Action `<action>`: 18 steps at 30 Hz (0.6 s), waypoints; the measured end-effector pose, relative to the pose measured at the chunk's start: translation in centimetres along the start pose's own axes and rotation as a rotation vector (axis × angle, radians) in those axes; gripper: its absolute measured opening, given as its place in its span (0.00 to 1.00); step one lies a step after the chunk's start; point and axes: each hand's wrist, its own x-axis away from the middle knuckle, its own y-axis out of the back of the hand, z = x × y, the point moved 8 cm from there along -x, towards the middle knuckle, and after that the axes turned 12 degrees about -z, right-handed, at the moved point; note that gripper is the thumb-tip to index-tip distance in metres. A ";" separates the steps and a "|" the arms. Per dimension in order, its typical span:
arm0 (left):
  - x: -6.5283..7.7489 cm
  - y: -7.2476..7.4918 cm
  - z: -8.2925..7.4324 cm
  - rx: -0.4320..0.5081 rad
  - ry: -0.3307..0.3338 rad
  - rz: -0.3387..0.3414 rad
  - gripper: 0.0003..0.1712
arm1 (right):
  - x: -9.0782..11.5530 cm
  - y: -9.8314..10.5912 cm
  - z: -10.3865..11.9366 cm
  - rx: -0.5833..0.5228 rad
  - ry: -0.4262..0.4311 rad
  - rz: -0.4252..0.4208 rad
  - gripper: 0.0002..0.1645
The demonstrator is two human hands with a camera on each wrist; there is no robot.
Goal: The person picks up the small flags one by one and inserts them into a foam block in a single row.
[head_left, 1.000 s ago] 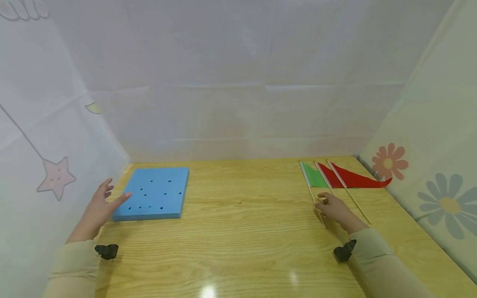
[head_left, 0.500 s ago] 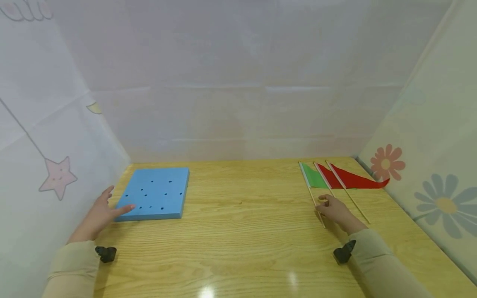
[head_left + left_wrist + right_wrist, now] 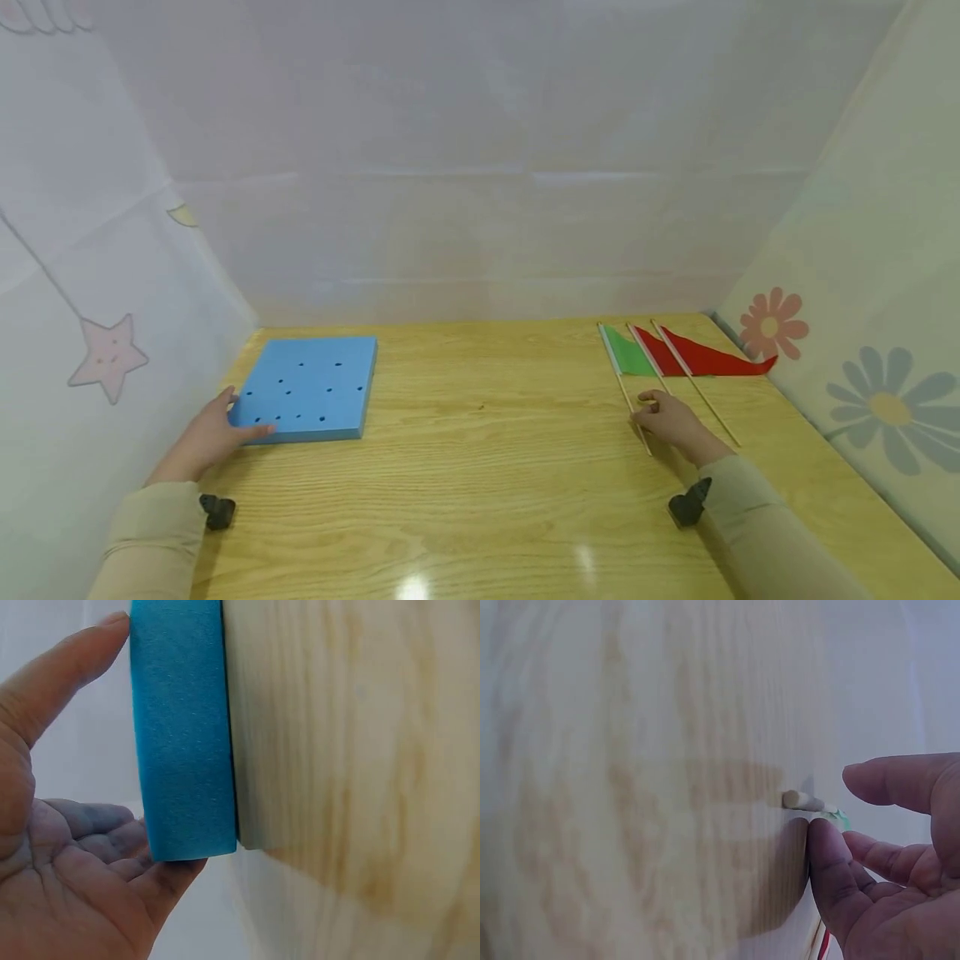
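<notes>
A blue foam board with several small holes lies at the left of the table. My left hand is at its near left corner: the thumb rests at the top face, the other fingers against the left side. In the left wrist view the board's blue edge stands between thumb and fingers. At the right, my right hand is over the lower stick of the green flag. The right wrist view has the stick end beside a fingertip, the thumb apart from it. Two red flags lie alongside.
The wooden table spans between both arms. A pale cloth hangs behind it, with patterned cloths at both sides. Each wrist carries a small black camera; the right one sits above the table.
My left hand has come down and right onto the board's near left corner, from hovering beside it. My right hand has stayed at the green flag's stick; flags and board lie as before.
</notes>
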 end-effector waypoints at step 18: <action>-0.3 -0.1 0.6 -0.087 0.011 0.062 0.70 | -0.7 0.3 0.3 0.131 0.049 -0.028 0.17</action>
